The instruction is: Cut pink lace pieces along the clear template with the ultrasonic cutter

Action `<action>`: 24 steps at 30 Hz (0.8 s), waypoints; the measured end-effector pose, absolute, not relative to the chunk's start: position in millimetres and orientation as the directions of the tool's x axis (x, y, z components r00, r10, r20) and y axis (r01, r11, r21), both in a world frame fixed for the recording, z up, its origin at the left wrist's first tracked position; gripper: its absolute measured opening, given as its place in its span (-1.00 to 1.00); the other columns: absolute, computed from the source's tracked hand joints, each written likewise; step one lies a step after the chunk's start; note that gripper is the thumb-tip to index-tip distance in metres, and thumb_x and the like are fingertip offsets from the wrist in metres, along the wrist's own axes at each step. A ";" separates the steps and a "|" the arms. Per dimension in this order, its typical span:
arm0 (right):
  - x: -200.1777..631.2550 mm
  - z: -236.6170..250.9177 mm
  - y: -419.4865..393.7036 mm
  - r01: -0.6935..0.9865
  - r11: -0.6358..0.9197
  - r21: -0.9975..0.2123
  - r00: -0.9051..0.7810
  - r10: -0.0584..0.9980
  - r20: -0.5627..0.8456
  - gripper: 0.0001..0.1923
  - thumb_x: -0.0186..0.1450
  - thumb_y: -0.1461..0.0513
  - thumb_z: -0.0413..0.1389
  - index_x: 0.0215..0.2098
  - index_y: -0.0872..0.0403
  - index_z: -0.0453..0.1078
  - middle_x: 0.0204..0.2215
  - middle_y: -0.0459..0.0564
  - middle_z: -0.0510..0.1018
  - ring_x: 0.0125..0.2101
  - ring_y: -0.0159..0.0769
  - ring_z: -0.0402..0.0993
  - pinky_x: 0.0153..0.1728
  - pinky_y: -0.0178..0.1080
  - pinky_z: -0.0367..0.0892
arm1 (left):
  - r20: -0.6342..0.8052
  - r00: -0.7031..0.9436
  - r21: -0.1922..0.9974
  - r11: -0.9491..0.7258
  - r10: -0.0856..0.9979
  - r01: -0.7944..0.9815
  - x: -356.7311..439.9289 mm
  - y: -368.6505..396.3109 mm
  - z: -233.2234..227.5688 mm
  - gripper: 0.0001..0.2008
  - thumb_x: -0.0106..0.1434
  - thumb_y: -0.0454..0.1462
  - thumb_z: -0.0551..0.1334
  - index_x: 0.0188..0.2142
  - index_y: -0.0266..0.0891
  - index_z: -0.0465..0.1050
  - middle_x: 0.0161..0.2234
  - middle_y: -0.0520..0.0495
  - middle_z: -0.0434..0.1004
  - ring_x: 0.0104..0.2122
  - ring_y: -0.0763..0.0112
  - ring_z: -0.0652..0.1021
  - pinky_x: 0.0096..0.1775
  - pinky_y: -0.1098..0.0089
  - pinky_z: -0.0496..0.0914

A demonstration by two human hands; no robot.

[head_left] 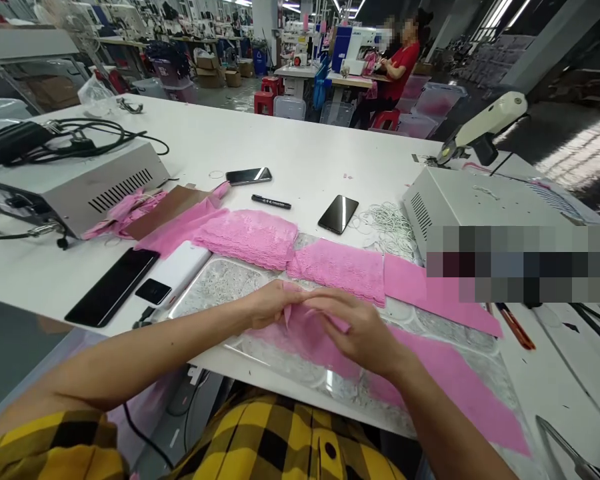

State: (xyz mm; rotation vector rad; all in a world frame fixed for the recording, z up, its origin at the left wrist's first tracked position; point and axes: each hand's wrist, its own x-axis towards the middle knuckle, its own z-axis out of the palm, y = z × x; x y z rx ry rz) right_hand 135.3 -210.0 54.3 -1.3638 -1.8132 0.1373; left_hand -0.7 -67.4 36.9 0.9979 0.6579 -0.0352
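Note:
My left hand (273, 305) is closed, pinching an edge of a thin pink fabric piece (325, 343). Close against it, my right hand (353, 323) grips the same fabric with thumb and fingers bent together. The piece hangs below my hands over a clear, grey-patterned mat (230, 277). Just beyond my hands lie a stack of pink lace pieces (250, 237) and a second pink lace stack (340, 267). A plain pink fabric stack (443, 293) continues to the right. Another flat pink piece (465, 387) lies near my right forearm.
Phones and a black marker (271, 202) lie on the white table (290, 147). Grey machine boxes stand left (105, 183) and right (480, 207). A red-handled cutter (516, 327) and scissors (573, 453) are at right. A person in red (403, 70) sits at a sewing machine beyond.

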 end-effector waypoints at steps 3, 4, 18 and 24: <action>159.4 50.6 -233.2 0.757 0.072 -0.649 0.244 0.891 0.383 -0.85 0.33 0.29 0.09 -0.20 0.01 0.50 -0.35 -0.06 0.60 -0.43 -0.39 0.52 -0.51 -0.35 0.46 | -0.527 0.801 0.808 0.460 0.284 0.368 -10.5 -66.3 35.3 -0.68 -0.02 -0.13 0.46 -0.48 -0.36 0.50 -0.53 -0.01 0.51 -0.52 0.45 0.50 -0.46 0.47 0.39; 166.9 48.2 -242.5 0.767 -0.032 -0.641 0.303 0.899 0.317 -0.88 0.32 0.25 0.10 -0.26 0.01 0.50 -0.43 -0.09 0.58 -0.52 -0.40 0.46 -0.56 -0.34 0.41 | -0.516 0.805 0.824 0.426 0.294 0.373 -11.9 -66.3 35.4 -0.69 -0.02 -0.14 0.45 -0.50 -0.35 0.49 -0.53 0.01 0.50 -0.52 0.47 0.49 -0.45 0.48 0.38; 170.8 23.8 -260.1 0.786 -0.387 -0.483 0.463 0.885 0.044 -0.81 0.29 0.19 -0.01 -0.44 0.01 0.37 -0.50 -0.11 0.47 -0.52 -0.35 0.37 -0.51 -0.28 0.22 | -0.303 0.824 0.899 -0.143 0.479 0.414 -27.0 -63.3 40.1 -0.81 0.11 -0.31 0.27 -0.25 -0.25 0.59 -0.17 -0.07 0.64 -0.11 0.22 0.58 -0.06 0.29 0.43; 167.8 31.5 -243.1 0.799 -0.359 -0.483 0.424 0.905 0.028 -0.80 0.30 0.21 -0.03 -0.43 0.02 0.38 -0.47 -0.06 0.51 -0.50 -0.34 0.39 -0.51 -0.29 0.24 | -0.166 0.835 0.790 -0.437 0.524 0.431 -46.1 -60.7 39.4 -0.68 0.21 -0.28 0.17 -0.06 -0.22 0.55 -0.15 -0.08 0.64 -0.21 0.27 0.61 -0.21 0.35 0.49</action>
